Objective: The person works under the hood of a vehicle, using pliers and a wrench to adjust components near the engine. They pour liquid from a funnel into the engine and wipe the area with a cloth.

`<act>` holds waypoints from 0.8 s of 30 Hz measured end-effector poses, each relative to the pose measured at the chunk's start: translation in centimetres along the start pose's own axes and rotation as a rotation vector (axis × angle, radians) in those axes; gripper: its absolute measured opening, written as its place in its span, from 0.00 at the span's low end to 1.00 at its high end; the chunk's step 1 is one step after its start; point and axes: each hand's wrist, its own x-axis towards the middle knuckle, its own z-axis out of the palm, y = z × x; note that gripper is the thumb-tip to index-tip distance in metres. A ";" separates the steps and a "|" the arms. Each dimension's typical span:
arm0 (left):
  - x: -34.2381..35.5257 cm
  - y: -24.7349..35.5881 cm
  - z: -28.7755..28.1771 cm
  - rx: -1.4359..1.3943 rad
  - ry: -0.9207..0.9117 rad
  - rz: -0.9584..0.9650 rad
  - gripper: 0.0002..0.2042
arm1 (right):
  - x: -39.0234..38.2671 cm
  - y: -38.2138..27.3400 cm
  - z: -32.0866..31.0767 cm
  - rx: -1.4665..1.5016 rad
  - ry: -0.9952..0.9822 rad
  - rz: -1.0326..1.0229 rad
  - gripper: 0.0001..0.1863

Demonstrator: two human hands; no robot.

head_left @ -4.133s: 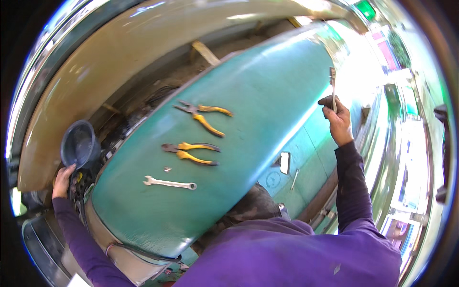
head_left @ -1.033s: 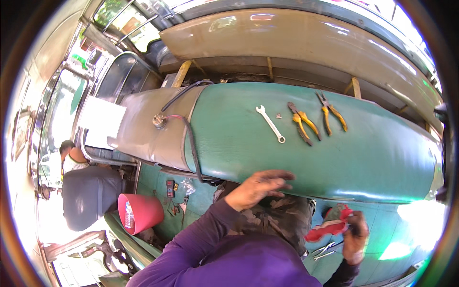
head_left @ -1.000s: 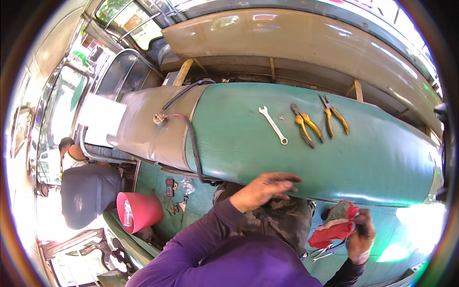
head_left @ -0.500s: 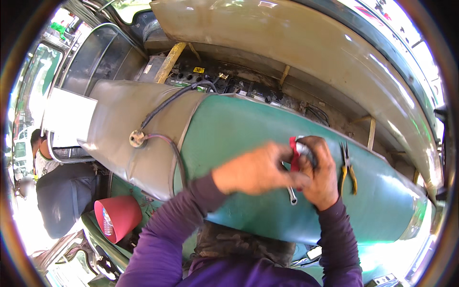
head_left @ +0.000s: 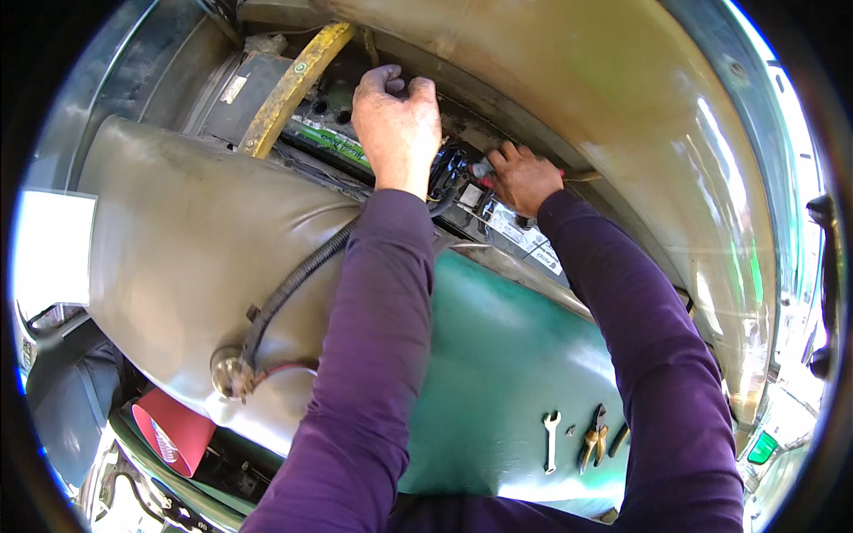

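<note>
Both my arms reach forward over the seat into a compartment of black batteries. My left hand [head_left: 397, 129] is above a battery with a green label [head_left: 329, 142]. Its fingers are curled inward, and anything inside them is hidden. Farther right, my right hand [head_left: 526, 180] is down at a second battery with a white label [head_left: 524, 238]. Its fingers close around a small red and grey object [head_left: 485, 171], mostly covered by the hand. Dark cables [head_left: 447, 173] run between the two hands. A corrugated black cable [head_left: 298, 275] leads back over the seat to a round metal fitting [head_left: 233, 373].
On the green seat cushion [head_left: 498, 355] lie a wrench [head_left: 552, 441] and pliers [head_left: 593, 437], with another dark-handled tool partly under my right arm. A yellow bar [head_left: 298, 84] crosses the compartment. A tan panel [head_left: 613, 98] rises behind it. A red bucket [head_left: 178, 431] stands lower left.
Both hands have moved from above the green cushion forward into the battery compartment and drawn apart. The red object has gone along in my right hand. The view has shifted closer to the batteries.
</note>
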 end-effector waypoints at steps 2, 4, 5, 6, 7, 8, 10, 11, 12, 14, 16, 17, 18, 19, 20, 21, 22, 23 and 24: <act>-0.1 0.6 -0.1 -0.169 -0.067 -0.161 0.18 | 3.0 0.1 1.5 -0.052 0.000 -0.082 0.16; -0.1 1.2 -0.3 -0.199 -0.089 -0.237 0.18 | 4.8 0.3 2.7 -0.144 -0.205 -0.188 0.15; -0.1 1.3 -0.4 -0.221 -0.102 -0.268 0.17 | 5.5 0.5 3.2 -0.187 -0.298 -0.248 0.15; -0.2 1.4 -0.6 -0.225 -0.100 -0.227 0.17 | 6.1 0.6 3.6 -0.171 -0.286 -0.261 0.15; 0.0 1.6 -0.6 -0.270 -0.129 -0.343 0.16 | 6.5 0.7 4.0 -0.151 -0.296 -0.273 0.15; 0.2 1.6 -0.7 -0.316 -0.095 -0.340 0.16 | 6.9 0.8 4.3 -0.132 -0.302 -0.282 0.15; 0.1 1.9 -0.9 -0.303 -0.082 -0.314 0.16 | 7.3 1.0 4.7 -0.145 -0.295 -0.308 0.15; 0.2 1.9 -0.9 -0.428 -0.079 -0.377 0.16 | 7.5 1.0 4.9 -0.216 -0.278 -0.359 0.16; 0.2 2.0 -1.0 -0.481 -0.080 -0.439 0.16 | 7.5 1.1 4.9 -0.150 -0.295 -0.346 0.16; 0.3 2.1 -1.0 -0.526 -0.079 -0.493 0.15 | 7.5 0.8 5.0 -0.067 -0.308 -0.260 0.17; 0.3 2.1 -1.0 -0.512 -0.073 -0.492 0.16 | 7.6 0.2 5.0 -0.001 -0.334 -0.140 0.18; 0.3 2.0 -0.9 -0.506 -0.065 -0.477 0.16 | 7.7 -0.2 5.0 0.065 -0.329 -0.013 0.19; 0.4 1.9 -0.9 -0.494 -0.058 -0.461 0.16 | 8.0 -0.9 5.0 0.134 -0.348 0.109 0.19; 0.5 1.9 -0.9 -0.463 -0.060 -0.485 0.16 | 8.2 -1.4 5.0 0.194 -0.361 0.241 0.20; 0.4 1.9 -0.9 -0.501 -0.055 -0.454 0.16 | 8.4 -2.1 5.0 0.313 -0.273 0.412 0.21; 0.4 1.9 -0.9 -0.518 -0.061 -0.466 0.16 | 8.6 -2.7 5.0 0.362 -0.245 0.509 0.21; 0.2 1.9 -1.0 -0.537 -0.074 -0.471 0.16 | 8.5 -3.1 5.1 0.405 -0.211 0.620 0.22; 0.2 2.0 -1.0 -0.549 -0.075 -0.486 0.16 | 8.4 -3.4 5.1 0.471 -0.164 0.715 0.22; 0.2 2.0 -1.0 -0.565 -0.082 -0.490 0.16 | 8.1 -3.2 5.0 0.440 -0.202 0.635 0.19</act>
